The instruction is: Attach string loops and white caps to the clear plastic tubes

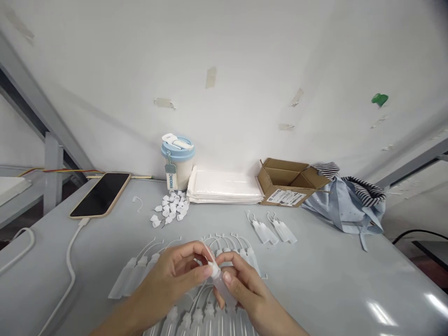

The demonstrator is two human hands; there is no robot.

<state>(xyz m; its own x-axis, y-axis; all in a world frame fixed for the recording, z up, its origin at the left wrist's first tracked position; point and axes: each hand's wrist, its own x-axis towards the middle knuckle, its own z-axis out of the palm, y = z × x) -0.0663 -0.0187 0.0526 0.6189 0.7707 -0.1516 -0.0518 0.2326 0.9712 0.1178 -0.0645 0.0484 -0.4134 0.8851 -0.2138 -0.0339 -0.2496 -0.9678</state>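
Observation:
My left hand [177,273] and my right hand [243,287] meet low in the middle of the view over a grey table [315,280]. Together they pinch a small translucent plastic bottle [219,280]; the left fingertips are at its white tip, the right hand wraps its body. Rows of similar small bottles [133,275] with thin loop tethers lie on the table around and under my hands. A pile of small white caps [171,209] sits farther back, left of centre.
At the back stand a blue-lidded cup [177,161], a stack of white bags [224,186] and an open cardboard box [287,186]. A phone [101,194] on a white cable lies left. Several more bottles [271,229] and a blue cloth bag [346,205] lie right.

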